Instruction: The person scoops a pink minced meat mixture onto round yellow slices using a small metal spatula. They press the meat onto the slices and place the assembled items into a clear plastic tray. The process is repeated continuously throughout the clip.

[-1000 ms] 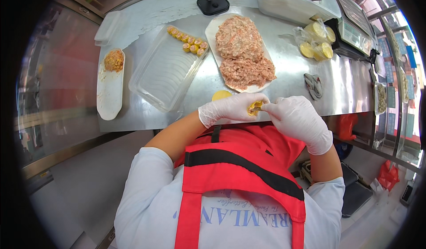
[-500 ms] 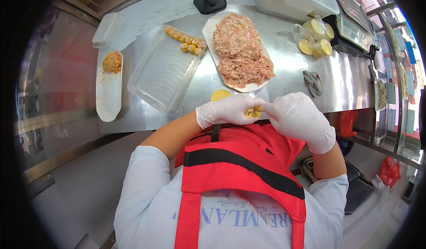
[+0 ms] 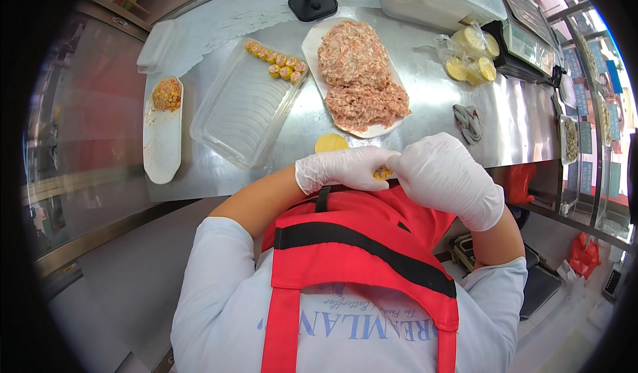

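In a thin white glove, my left hand (image 3: 355, 167) is curled round a small yellow-skinned dumpling (image 3: 382, 172), whose meaty top shows between the fingers. My right hand (image 3: 442, 179), gloved too, meets it from the right with fingers closed into a fist, its fingertips at the dumpling. Whatever the right fingers grip is hidden. Just beyond the left hand lie round yellow dumpling wrappers (image 3: 331, 143) on the steel table (image 3: 292, 144). Farther off, a large mound of minced meat (image 3: 359, 61) rests on a white board (image 3: 314, 47).
A clear plastic tray (image 3: 232, 114) holds several finished dumplings (image 3: 284, 67). Left of it is a long white dish (image 3: 161, 147) with orange filling (image 3: 167, 94). On the right are a grey cloth (image 3: 468, 123), bagged wrappers (image 3: 472, 54) and a scale (image 3: 531, 44); a phone stand (image 3: 312, 4) stands behind.
My right hand has shifted slightly up and turned over the dumpling. The dumpling looks more gathered in my left hand, and less of its wrapper shows. Objects on the table have stayed put.
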Action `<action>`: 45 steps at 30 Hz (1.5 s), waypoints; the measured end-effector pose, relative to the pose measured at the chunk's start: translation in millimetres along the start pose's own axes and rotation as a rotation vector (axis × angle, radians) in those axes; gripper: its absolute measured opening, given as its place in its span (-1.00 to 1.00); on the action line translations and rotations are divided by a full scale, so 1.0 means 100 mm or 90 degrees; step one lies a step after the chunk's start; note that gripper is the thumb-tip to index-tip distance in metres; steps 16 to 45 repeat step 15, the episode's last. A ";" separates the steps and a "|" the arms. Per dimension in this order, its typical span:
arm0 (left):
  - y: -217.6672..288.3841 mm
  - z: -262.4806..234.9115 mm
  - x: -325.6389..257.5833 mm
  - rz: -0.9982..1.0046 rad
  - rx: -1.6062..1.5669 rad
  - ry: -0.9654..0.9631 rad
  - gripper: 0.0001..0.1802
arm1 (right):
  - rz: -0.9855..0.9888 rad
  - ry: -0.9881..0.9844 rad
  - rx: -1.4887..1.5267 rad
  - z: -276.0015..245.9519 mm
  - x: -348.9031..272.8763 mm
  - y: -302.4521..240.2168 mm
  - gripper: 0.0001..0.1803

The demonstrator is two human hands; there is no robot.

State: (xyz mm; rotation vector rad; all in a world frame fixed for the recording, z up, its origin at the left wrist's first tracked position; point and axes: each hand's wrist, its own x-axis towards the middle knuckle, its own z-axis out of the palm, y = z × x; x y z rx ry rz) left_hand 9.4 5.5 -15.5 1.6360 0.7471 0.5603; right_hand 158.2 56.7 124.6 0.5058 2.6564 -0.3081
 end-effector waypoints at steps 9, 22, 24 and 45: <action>0.02 -0.05 -0.07 -0.059 0.198 0.010 -0.67 | 0.003 0.013 -0.016 0.02 0.02 0.00 -0.86; 0.11 -0.02 -0.06 -0.061 0.132 -0.034 -0.69 | -0.008 -0.001 -0.019 0.02 -0.02 0.03 -0.88; 0.11 -0.02 -0.06 -0.061 0.132 -0.034 -0.69 | -0.008 -0.001 -0.019 0.02 -0.02 0.03 -0.88; 0.11 -0.02 -0.06 -0.061 0.132 -0.034 -0.69 | -0.008 -0.001 -0.019 0.02 -0.02 0.03 -0.88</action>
